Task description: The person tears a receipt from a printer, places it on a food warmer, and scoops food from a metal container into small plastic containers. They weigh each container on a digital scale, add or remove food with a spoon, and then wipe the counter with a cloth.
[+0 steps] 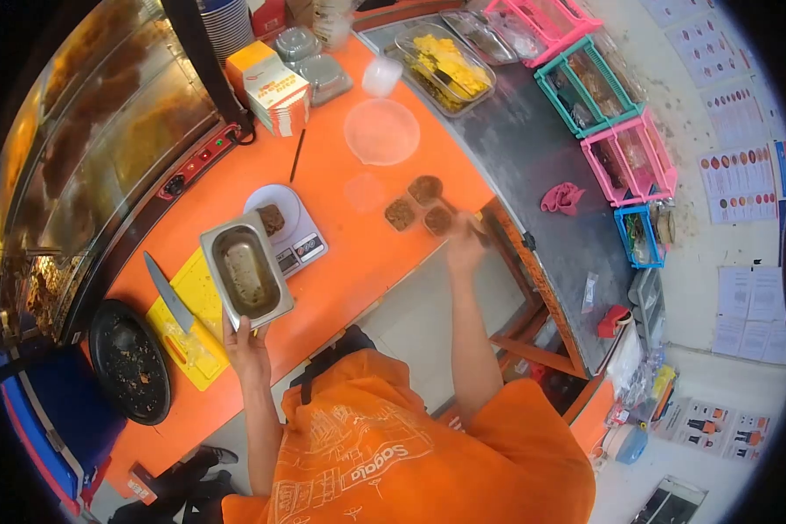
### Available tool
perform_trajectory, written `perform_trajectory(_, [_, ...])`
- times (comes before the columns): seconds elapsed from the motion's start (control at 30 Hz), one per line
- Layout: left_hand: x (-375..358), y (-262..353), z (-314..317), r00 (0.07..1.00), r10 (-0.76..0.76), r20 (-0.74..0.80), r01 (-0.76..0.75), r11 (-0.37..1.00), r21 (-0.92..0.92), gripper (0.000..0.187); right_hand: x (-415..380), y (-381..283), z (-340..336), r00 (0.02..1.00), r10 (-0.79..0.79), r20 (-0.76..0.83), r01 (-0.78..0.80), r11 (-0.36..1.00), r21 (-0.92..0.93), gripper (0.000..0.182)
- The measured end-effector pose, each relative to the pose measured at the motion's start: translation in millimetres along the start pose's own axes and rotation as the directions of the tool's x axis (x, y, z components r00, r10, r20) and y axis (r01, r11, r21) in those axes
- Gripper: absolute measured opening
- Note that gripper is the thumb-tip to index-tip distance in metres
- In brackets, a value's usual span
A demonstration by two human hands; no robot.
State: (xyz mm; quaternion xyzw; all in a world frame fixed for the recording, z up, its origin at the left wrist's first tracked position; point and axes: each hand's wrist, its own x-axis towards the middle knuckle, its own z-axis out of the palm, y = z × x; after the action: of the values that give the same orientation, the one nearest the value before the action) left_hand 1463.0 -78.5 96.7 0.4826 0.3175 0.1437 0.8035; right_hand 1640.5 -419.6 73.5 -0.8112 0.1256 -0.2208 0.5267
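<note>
My left hand (246,345) grips the near end of a steel food pan (277,307), which is tilted and has only a light brown residue inside. The pan overlaps a digital kitchen scale (309,243) bearing a portion of brown food (272,220). At the counter's right end, my right hand (465,251), smeared by motion, is closed round the dark handle of what looks like a ladle (426,189). Beside the ladle's round bowl stand two small clear tubs of brown food, a left tub (400,214) and a right tub (437,221).
Left of the pan, a knife (168,293) lies across a yellow cutting board (205,354), near a black pan (131,362). Clear round lids (382,131) and a box stack (268,87) sit farther back. A tray of yellow food (445,68) and coloured baskets (589,85) occupy the grey counter.
</note>
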Motion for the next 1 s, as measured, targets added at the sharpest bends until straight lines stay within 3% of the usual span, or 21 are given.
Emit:
perform_trajectory(0.03, [-3, -13, -18, 0.999, -0.040, -0.004, 0.038, 0.976, -0.217, 0.051, 5, 19, 1, 0.980, -0.187, 0.072, 0.196, 0.971, -0.135, 0.023])
perform_trajectory(0.07, [-5, -13, -17, 0.999, -0.042, -0.003, 0.040, 0.977, -0.212, 0.051, 8, 19, 0, 0.981, -0.183, 0.070, 0.191, 0.972, -0.136, 0.023])
perform_trajectory(0.13, [-9, -11, -15, 0.998, -0.044, -0.050, 0.033, 0.980, -0.194, 0.052, 13, 19, -2, 0.891, -0.410, 0.195, 0.444, 0.878, -0.182, 0.018])
perform_trajectory(0.17, [-13, -13, -17, 0.999, -0.018, -0.041, 0.008, 0.975, -0.221, 0.052, 13, 19, -3, 0.894, -0.403, 0.196, 0.437, 0.880, -0.186, 0.018])
perform_trajectory(0.23, [-17, -15, -17, 0.999, -0.026, -0.021, 0.021, 0.976, -0.218, 0.052, 11, 18, -4, 0.884, -0.466, -0.039, 0.455, 0.876, -0.162, 0.022])
perform_trajectory(0.27, [-19, -14, -14, 1.000, -0.027, -0.007, 0.025, 0.975, -0.222, 0.052, 7, 3, -4, 0.885, -0.464, -0.040, 0.452, 0.877, -0.165, 0.022])
perform_trajectory(0.3, [-20, -17, -12, 1.000, -0.028, -0.007, 0.026, 0.975, -0.221, 0.052, 0, -23, -3, 0.948, -0.250, -0.196, 0.250, 0.968, -0.026, 0.024])
perform_trajectory(0.33, [-21, -19, -9, 0.999, -0.035, 0.003, 0.035, 0.974, -0.223, 0.051, -9, -37, 0, 0.950, -0.006, -0.312, 0.054, 0.988, 0.146, 0.026])
perform_trajectory(0.43, [-20, -26, 0, 0.998, -0.052, 0.020, 0.055, 0.973, -0.224, 0.051, -58, -54, 7, 0.985, 0.172, -0.034, -0.160, 0.960, 0.232, 0.029])
perform_trajectory(0.47, [-20, -30, 3, 0.997, -0.067, 0.028, 0.072, 0.971, -0.227, 0.051, -85, -49, 17, 0.980, 0.145, 0.136, -0.168, 0.970, 0.178, 0.025])
perform_trajectory(0.5, [-18, -35, 4, 0.997, -0.069, 0.026, 0.073, 0.968, -0.241, 0.049, -112, -71, 31, 0.949, 0.097, 0.300, -0.215, 0.894, 0.392, 0.019])
perform_trajectory(0.53, [-17, -39, 6, 0.998, -0.064, 0.019, 0.067, 0.969, -0.238, 0.049, -142, -57, 47, 0.909, -0.154, 0.387, -0.004, 0.926, 0.377, 0.012])
perform_trajectory(0.57, [-16, -41, 8, 0.995, -0.082, 0.053, 0.093, 0.959, -0.266, 0.048, -146, -69, 57, 0.770, -0.287, 0.569, 0.116, 0.941, 0.318, 0.019])
perform_trajectory(0.6, [-16, -44, 1, 0.993, -0.091, 0.075, 0.109, 0.949, -0.295, 0.046, -148, -88, 65, 0.566, -0.385, 0.729, 0.244, 0.923, 0.298, 0.027])
perform_trajectory(0.63, [-15, -58, -21, 0.981, -0.191, 0.044, 0.194, 0.920, -0.339, 0.044, -148, -103, 71, 0.536, -0.407, 0.740, 0.233, 0.913, 0.334, 0.027])
perform_trajectory(0.67, [-15, -52, -17, 0.974, -0.193, 0.121, 0.227, 0.862, -0.453, 0.044, -145, -116, 75, 0.368, -0.426, 0.826, 0.354, 0.886, 0.300, 0.039])
perform_trajectory(0.7, [-19, -46, -23, 0.983, -0.168, 0.075, 0.184, 0.872, -0.454, 0.044, -142, -125, 80, 0.194, -0.415, 0.889, 0.475, 0.833, 0.285, 0.050])
perform_trajectory(0.8, [-26, -44, -41, 0.998, -0.053, -0.022, 0.041, 0.932, -0.359, 0.044, -111, -134, 99, 0.088, -0.436, 0.896, 0.304, 0.868, 0.392, 0.067])
perform_trajectory(0.87, [-26, -54, -59, 0.998, -0.006, -0.065, -0.017, 0.941, -0.338, 0.043, -81, -128, 129, 0.073, -0.387, 0.919, 0.187, 0.911, 0.368, 0.076])
perform_trajectory(0.93, [-29, -71, -85, 0.993, -0.024, -0.112, -0.016, 0.938, -0.347, 0.043, -58, -82, 174, 0.207, -0.355, 0.912, 0.455, 0.860, 0.232, 0.080])
perform_trajectory(1.0, [-33, -70, -95, 0.991, -0.007, -0.137, -0.046, 0.924, -0.379, 0.043, -28, -127, 192, 0.220, -0.039, 0.975, 0.549, 0.831, -0.091, 0.085])
